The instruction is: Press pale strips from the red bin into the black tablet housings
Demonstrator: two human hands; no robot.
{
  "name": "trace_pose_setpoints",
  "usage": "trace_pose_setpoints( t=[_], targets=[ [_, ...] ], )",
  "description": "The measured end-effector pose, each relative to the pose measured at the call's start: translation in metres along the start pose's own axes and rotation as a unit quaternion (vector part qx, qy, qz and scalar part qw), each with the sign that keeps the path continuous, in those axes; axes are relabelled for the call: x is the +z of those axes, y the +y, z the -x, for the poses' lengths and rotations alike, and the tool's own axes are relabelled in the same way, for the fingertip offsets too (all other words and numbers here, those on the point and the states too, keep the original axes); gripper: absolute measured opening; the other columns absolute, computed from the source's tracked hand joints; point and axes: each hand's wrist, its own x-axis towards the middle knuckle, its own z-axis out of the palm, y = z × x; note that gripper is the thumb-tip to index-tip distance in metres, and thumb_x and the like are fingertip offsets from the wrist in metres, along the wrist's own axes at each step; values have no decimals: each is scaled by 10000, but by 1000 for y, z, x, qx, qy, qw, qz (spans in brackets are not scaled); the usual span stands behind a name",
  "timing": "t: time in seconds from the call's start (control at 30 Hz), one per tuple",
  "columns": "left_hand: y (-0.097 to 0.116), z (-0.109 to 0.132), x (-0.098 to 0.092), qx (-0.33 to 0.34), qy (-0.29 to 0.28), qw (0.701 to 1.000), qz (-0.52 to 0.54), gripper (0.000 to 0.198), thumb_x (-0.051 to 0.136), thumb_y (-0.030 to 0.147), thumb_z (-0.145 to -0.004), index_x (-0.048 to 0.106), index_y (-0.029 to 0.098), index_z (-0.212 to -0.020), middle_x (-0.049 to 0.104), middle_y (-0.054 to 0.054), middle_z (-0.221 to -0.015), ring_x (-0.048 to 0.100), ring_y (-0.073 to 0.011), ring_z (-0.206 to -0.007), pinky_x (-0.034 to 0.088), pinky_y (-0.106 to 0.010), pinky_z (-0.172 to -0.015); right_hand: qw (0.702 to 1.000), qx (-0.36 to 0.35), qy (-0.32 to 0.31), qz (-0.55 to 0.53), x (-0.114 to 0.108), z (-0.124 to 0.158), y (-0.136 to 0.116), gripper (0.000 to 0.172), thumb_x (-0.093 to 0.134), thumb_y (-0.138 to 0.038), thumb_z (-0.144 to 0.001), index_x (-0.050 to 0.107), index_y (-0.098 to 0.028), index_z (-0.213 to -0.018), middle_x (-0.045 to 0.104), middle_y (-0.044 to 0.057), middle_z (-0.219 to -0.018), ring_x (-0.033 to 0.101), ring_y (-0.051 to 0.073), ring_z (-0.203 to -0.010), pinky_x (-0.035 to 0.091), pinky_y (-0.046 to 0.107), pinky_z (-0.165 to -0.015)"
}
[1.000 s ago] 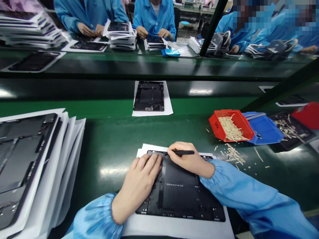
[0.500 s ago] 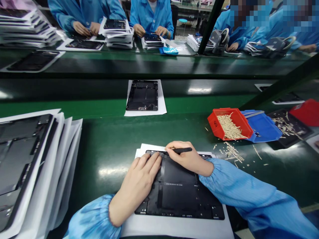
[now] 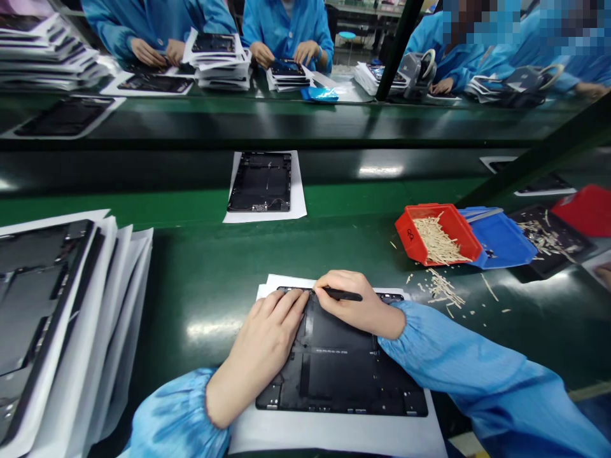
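Observation:
A black flat device panel [image 3: 341, 369] lies on a white sheet [image 3: 334, 432] right in front of me on the green bench. My left hand [image 3: 260, 350] rests flat on the panel's left part, fingers stretched toward its far edge. My right hand [image 3: 356, 305] is closed on a thin black stick tool [image 3: 341, 295], whose tip touches the panel's far left edge close to my left fingertips. Both arms wear blue sleeves.
A stack of panels on white sheets [image 3: 57, 318] fills the left. Another panel on a sheet [image 3: 262, 184] lies on the belt beyond. A red bin [image 3: 436, 235] of small pale sticks, a blue bin [image 3: 503, 238] and spilled sticks [image 3: 443, 289] sit at right. Other people work across the line.
The panel on the belt has drifted left. My hands have stayed in place on the panel, with the tool dipping slightly.

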Motion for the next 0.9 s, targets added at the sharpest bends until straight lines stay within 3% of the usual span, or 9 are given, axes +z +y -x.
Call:
trace_pose_setpoints(
  t=[0.17,0.6,0.9],
  targets=[
    [0,-2,-1,-1,0,1000,6,455,443,154,-891,445,154,-1346,542,-100,-1290,481,-242,-1122,440,-383,-913,998,41,18,44,-1,-2,2,146,526,-149,-819,615,-195,-712,650,-3,-700,593,135,-667,449,244,-640],
    [0,-5,-6,14,-39,999,-19,469,434,152,-893,422,137,-1362,540,-94,-1279,462,-264,-1100,422,-385,-908,997,79,2,3,-2,-6,4,151,527,-133,-825,663,-183,-783,697,-5,-770,624,126,-700,457,223,-655],
    [8,-13,-12,16,-53,997,-52,460,396,123,-890,430,104,-1348,565,-98,-1215,486,-247,-1018,428,-376,-839,998,-42,-13,42,-4,2,3,147,483,-178,-885,629,-190,-891,655,29,-796,592,145,-713,463,258,-702]
  ],
)
